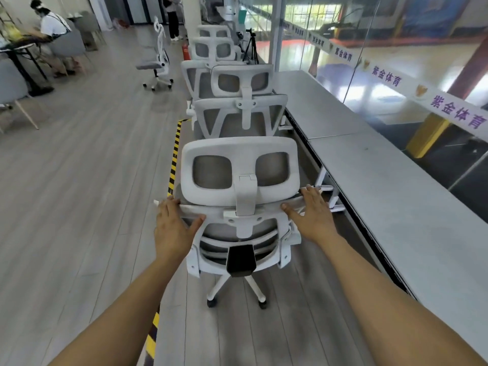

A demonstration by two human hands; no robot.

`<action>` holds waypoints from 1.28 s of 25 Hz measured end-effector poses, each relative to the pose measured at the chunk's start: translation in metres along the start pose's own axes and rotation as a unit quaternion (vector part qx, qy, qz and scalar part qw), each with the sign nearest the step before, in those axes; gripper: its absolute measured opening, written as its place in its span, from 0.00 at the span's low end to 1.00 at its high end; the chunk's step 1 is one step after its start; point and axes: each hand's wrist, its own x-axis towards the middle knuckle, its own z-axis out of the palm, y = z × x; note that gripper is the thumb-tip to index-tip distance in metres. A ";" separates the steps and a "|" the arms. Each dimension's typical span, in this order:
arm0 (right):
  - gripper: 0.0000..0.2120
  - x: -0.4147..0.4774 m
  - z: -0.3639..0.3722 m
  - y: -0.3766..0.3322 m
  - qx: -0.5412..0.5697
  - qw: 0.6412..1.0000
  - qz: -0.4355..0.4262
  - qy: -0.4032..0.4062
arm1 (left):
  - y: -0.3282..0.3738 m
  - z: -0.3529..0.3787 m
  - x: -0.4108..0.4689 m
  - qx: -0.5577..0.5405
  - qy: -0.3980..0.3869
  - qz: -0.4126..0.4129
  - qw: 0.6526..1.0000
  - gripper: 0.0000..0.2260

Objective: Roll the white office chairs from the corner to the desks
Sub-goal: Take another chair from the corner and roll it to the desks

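A white office chair (pixel 237 207) stood on its castors in the aisle just beside the long grey desks (pixel 396 196), its back to the camera, at the near end of a line of matching chairs (pixel 239 112) ranged along the desk edge. The person's left hand (pixel 173 225) gripped the top rail of the backrest, fingers over it and thumb beneath. The right hand (pixel 313 211) lay on the rail's other end with fingers nearly straight, pressing rather than clasping. The chair would likely roll easily on the smooth plank floor but swing wide on its swivel. The stiff rail looked the sound place to steer from, since the mesh and the hinged headrest (pixel 239 147) would probably give under a push. Yellow-and-black floor tape (pixel 174 151) ran along the left of the row, and another chair (pixel 158 62) stood well apart across the room.
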 end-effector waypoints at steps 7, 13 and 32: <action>0.41 0.061 0.027 -0.038 0.015 0.998 0.029 0.052 | -0.027 0.008 0.082 0.035 -0.044 0.021 0.998 0.33; 0.31 0.043 0.047 -0.050 0.062 0.990 0.021 0.126 | -0.019 0.000 0.076 0.066 -0.045 0.051 0.996 0.29; 0.25 -0.226 -0.075 -0.029 0.047 0.915 0.229 0.329 | 0.177 0.020 -0.082 -0.142 -0.209 0.356 0.900 0.16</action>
